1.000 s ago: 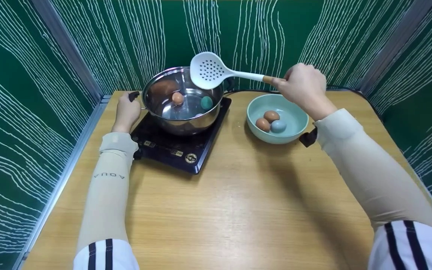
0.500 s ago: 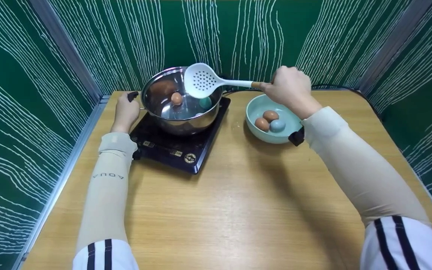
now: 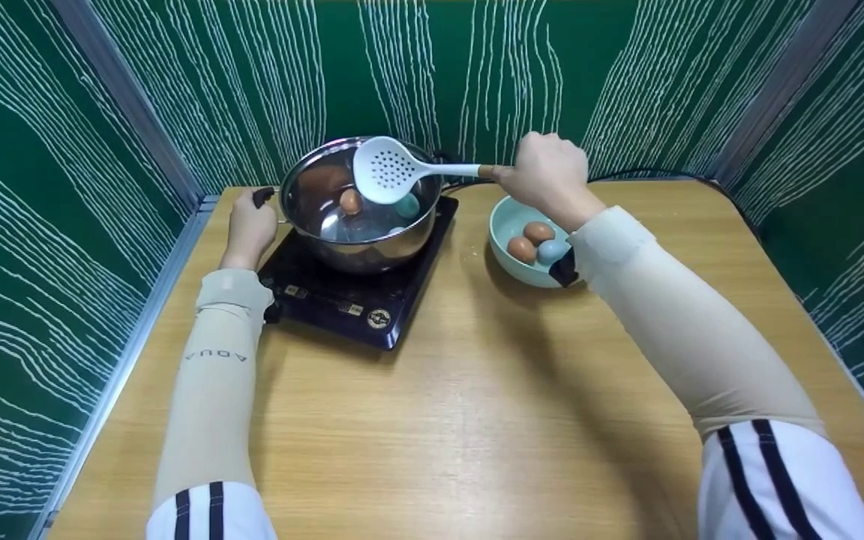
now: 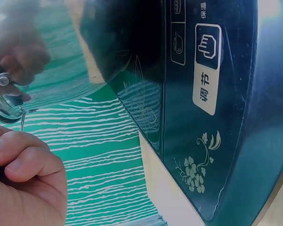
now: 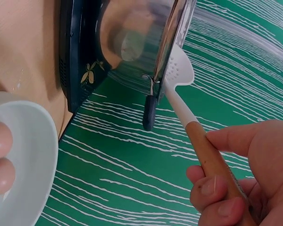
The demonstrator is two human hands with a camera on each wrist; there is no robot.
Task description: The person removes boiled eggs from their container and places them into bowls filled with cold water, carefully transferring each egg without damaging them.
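Observation:
My left hand [image 3: 250, 226] grips the black side handle [image 3: 263, 196] of a steel pot [image 3: 372, 255]; in the left wrist view its fingers [image 4: 30, 162] curl at that handle. My right hand [image 3: 548, 176] holds a white slotted skimmer [image 3: 387, 171] by its wooden handle [image 5: 210, 157], thumb and fingers wrapped round it. The skimmer's perforated head is over the pot's opening, with nothing on it. Inside the pot lie a brown egg [image 3: 351, 202], a green egg [image 3: 407, 205] partly behind the skimmer, and a pale one [image 3: 396, 230] near the front wall.
The pot stands on a dark induction cooker [image 3: 334, 311]. Right of it, below my right forearm, a mint-green bowl [image 3: 503, 259] holds two brown eggs [image 3: 522, 250] and a light blue egg [image 3: 551, 251]. A black cable [image 3: 649, 172] runs along the table's back edge before green walls.
My right hand has moved left and the skimmer has come down and left over the pot, now partly covering the green egg. My left hand stays on the pot's handle.

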